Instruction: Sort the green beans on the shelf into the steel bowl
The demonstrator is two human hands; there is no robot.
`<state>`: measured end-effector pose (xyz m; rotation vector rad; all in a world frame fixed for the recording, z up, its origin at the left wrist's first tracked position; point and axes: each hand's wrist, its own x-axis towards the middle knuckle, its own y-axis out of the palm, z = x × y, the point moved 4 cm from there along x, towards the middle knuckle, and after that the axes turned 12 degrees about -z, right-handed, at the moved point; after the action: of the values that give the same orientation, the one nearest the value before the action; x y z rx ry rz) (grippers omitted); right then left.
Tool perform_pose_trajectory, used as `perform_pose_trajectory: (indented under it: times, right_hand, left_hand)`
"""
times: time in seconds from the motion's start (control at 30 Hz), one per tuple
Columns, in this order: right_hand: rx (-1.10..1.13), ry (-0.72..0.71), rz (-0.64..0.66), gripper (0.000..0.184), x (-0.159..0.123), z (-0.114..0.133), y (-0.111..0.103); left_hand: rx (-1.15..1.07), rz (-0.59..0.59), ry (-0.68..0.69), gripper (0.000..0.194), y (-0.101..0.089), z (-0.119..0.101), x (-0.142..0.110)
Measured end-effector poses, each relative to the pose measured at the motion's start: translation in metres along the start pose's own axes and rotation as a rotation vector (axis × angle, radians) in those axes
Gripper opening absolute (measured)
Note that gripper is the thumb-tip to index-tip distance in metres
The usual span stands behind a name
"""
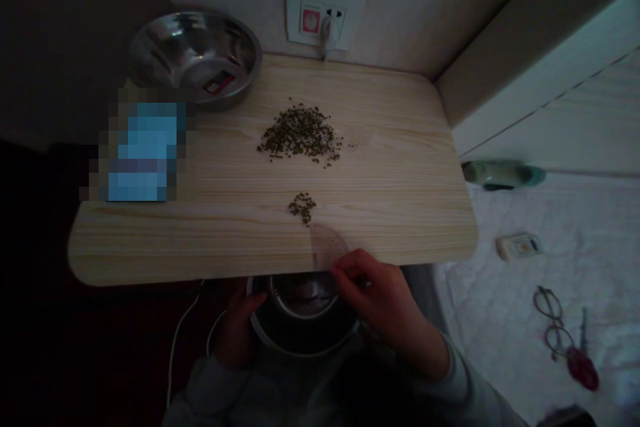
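Hands: right hand [383, 290] pinches a clear protractor [327, 247] between thumb and fingertips; left hand [239, 328] grips the rim of the lower bowl [310, 335], thumb over its edge.
Protractor: at the near edge of the table [400, 200], its lower right part hidden by the right hand.
Protractor's lie: the straight side, its long axis, faces left and runs nearly straight away from the person; the curved side faces right and away.
Protractor's tip: points at the small pile [302, 205], right beside its nearest grains; whether they touch, I cannot tell.
Lower bowl: below the table's near edge, under the protractor and between the hands; dark bits inside, too dim to make out.
Small pile: greenish-brown grains, loose, between the protractor and the big pile [303, 133].
Big pile: same look, wider than it is deep, a few grains strayed around it.
Table's left side: a pixelated screen [145, 153] near the upper bowl [195, 53], which is shiny metal with a label inside.
Wall: socket [311, 21] with a white plug [328, 30] in it.
Quilt [485, 333], to the right: green bottle [504, 175] lying by the table, small pack [520, 246], glasses [553, 322] and a red-handled tool [583, 370].
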<state>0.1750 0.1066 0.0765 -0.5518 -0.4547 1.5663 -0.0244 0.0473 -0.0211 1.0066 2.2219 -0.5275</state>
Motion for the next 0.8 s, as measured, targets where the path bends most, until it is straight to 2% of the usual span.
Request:
perform_pose_trajectory:
  times: [0.17,0.3,0.5,0.8]
  right_hand:
    - [-0.053,0.023,0.106,0.008,0.011,-0.002,-0.010]
    - [-0.119,-0.015,0.132,0.009,0.024,-0.003,-0.021]
    - [-0.208,-0.075,0.208,0.008,0.050,-0.003,-0.030]
    - [-0.255,-0.164,0.173,0.007,0.092,-0.006,-0.046]
  left_hand:
    - [-0.032,0.063,-0.022,0.020,0.005,-0.001,-0.003]
    - [-0.004,0.025,-0.081,0.030,0.003,0.002,-0.002]
    - [0.027,0.076,0.042,0.028,0.004,-0.003,0.000]
    - [0.001,0.040,-0.171,0.037,0.002,0.005,0.002]
